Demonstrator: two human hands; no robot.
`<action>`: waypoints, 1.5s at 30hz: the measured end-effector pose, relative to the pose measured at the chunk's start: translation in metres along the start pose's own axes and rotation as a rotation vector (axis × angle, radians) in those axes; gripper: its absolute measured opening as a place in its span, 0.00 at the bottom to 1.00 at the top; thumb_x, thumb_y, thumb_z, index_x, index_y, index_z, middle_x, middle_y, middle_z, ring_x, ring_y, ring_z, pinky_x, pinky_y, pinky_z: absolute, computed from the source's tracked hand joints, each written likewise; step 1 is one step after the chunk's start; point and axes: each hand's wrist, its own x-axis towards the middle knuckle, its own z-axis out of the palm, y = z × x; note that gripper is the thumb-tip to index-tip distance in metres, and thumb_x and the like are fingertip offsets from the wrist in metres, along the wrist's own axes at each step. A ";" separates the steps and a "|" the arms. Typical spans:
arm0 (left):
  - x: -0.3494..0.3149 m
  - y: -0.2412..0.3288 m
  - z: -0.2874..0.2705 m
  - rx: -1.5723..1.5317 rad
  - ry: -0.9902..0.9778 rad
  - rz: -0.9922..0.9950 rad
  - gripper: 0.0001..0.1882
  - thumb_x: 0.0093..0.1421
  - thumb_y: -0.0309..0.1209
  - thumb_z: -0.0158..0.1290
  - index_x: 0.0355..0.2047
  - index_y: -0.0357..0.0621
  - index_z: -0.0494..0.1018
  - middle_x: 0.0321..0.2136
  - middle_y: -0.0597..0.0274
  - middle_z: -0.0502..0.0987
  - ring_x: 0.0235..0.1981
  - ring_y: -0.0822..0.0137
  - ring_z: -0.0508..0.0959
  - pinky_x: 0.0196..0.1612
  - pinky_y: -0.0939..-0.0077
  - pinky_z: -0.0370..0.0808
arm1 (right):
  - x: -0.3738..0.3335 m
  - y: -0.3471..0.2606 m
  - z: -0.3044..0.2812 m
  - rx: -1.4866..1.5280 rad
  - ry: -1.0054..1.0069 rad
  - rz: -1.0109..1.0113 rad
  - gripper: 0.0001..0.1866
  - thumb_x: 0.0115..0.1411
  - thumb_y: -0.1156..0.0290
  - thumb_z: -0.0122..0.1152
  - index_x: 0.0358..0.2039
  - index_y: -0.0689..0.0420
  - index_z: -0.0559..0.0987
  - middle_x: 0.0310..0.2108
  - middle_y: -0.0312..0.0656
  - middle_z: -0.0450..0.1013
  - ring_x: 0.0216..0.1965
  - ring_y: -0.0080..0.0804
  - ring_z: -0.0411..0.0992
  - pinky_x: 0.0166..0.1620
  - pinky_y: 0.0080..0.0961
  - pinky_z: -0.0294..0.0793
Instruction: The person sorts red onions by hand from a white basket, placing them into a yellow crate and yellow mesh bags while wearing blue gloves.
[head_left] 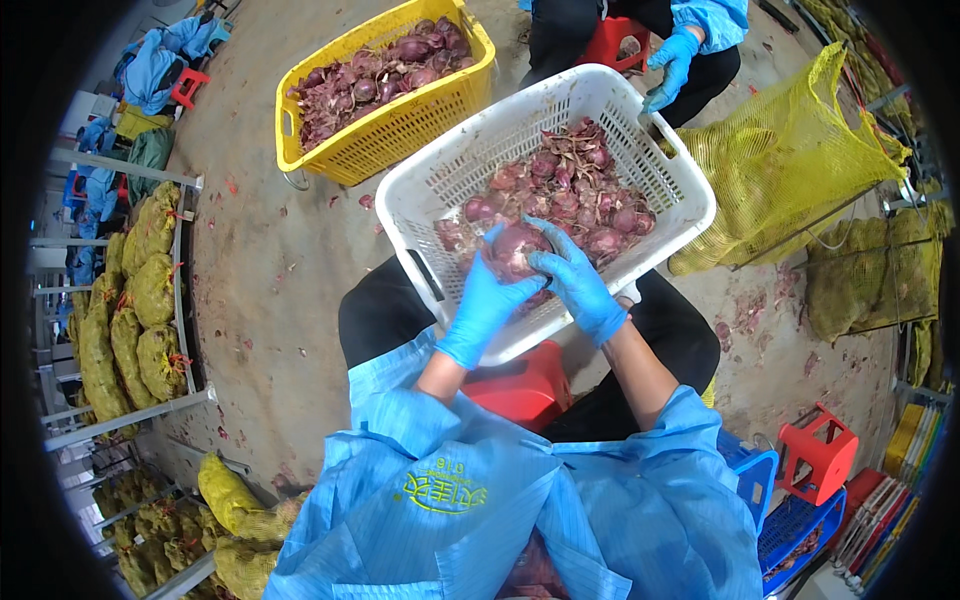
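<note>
A large red onion is held between my two blue-gloved hands, over the near side of a white slotted basket. Around its left side curl the fingers of my left hand. My right hand grips it from the right, thumb and fingertips on the skin. Beyond my hands, the basket holds a heap of red onions and loose papery skins. My palms hide the underside of the held onion.
A yellow crate full of red onions stands at the far left. Across from me sits a co-worker with a blue-gloved hand by the basket's far rim. A yellow mesh sack is at the right; red stools and loaded racks flank me.
</note>
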 end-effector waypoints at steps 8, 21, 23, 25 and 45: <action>-0.007 -0.001 0.013 0.295 0.045 0.120 0.49 0.47 0.20 0.66 0.66 0.37 0.49 0.58 0.51 0.63 0.57 0.63 0.68 0.57 0.70 0.70 | 0.002 0.011 -0.003 -0.052 0.116 -0.008 0.26 0.56 0.74 0.52 0.57 0.57 0.70 0.48 0.38 0.70 0.46 0.22 0.69 0.49 0.21 0.70; 0.004 -0.008 -0.009 0.412 0.138 0.274 0.41 0.44 0.29 0.69 0.59 0.43 0.64 0.52 0.53 0.68 0.55 0.58 0.71 0.59 0.66 0.68 | 0.013 0.007 0.019 0.071 0.125 0.110 0.23 0.64 0.70 0.56 0.59 0.58 0.68 0.50 0.37 0.71 0.48 0.22 0.69 0.49 0.19 0.71; 0.007 -0.008 -0.011 0.350 0.117 0.281 0.38 0.46 0.27 0.68 0.58 0.42 0.65 0.51 0.55 0.69 0.53 0.60 0.72 0.58 0.67 0.69 | 0.016 0.016 0.013 0.058 0.121 0.148 0.25 0.63 0.69 0.57 0.60 0.58 0.68 0.50 0.38 0.71 0.47 0.21 0.70 0.47 0.19 0.71; 0.010 0.004 -0.015 0.111 0.075 0.133 0.39 0.46 0.24 0.67 0.59 0.42 0.63 0.52 0.56 0.69 0.53 0.62 0.71 0.58 0.69 0.69 | 0.023 0.018 0.013 0.105 0.060 0.103 0.26 0.63 0.69 0.56 0.62 0.56 0.67 0.51 0.38 0.70 0.46 0.21 0.70 0.44 0.18 0.72; 0.010 -0.005 -0.036 0.319 -0.004 0.148 0.38 0.48 0.19 0.64 0.59 0.42 0.59 0.55 0.58 0.67 0.57 0.65 0.68 0.60 0.69 0.67 | 0.021 0.017 0.024 0.092 0.113 0.136 0.27 0.58 0.73 0.53 0.60 0.62 0.66 0.47 0.40 0.72 0.46 0.25 0.70 0.50 0.21 0.70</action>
